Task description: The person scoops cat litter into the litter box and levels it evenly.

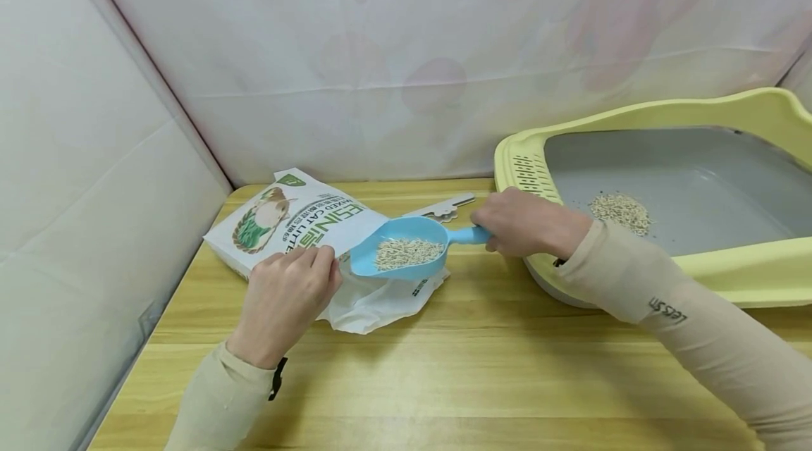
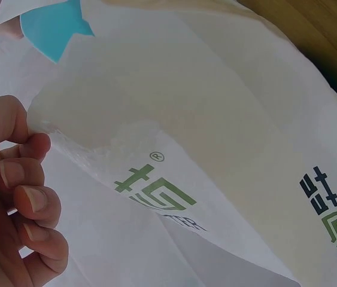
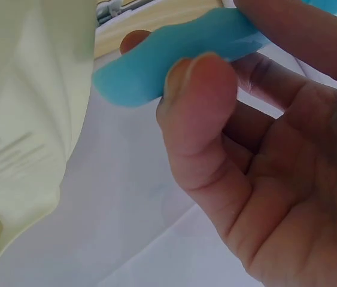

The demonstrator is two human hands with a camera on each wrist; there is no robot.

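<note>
A white bag of cat litter (image 1: 330,201) lies on its side, its mouth facing right. My left hand (image 1: 288,296) pinches the edge of that mouth between thumb and forefinger, and the left wrist view shows the remaining fingers (image 2: 39,200) curled beside it. A blue scoop (image 1: 431,270) carries a heap of pale pellet litter (image 1: 409,254), with its front end at the bag's mouth, partly under the upper flap. My right hand (image 1: 529,222) grips the scoop's handle (image 3: 150,60), close to the near left corner of the litter box.
On the right stands a litter box with a yellow rim (image 1: 647,115) and a grey pan, holding a small pile of litter (image 1: 620,213). A flat grey-white piece (image 1: 447,207) lies behind the scoop. Fabric walls (image 1: 355,84) border the wooden table (image 1: 412,380) at the back and left.
</note>
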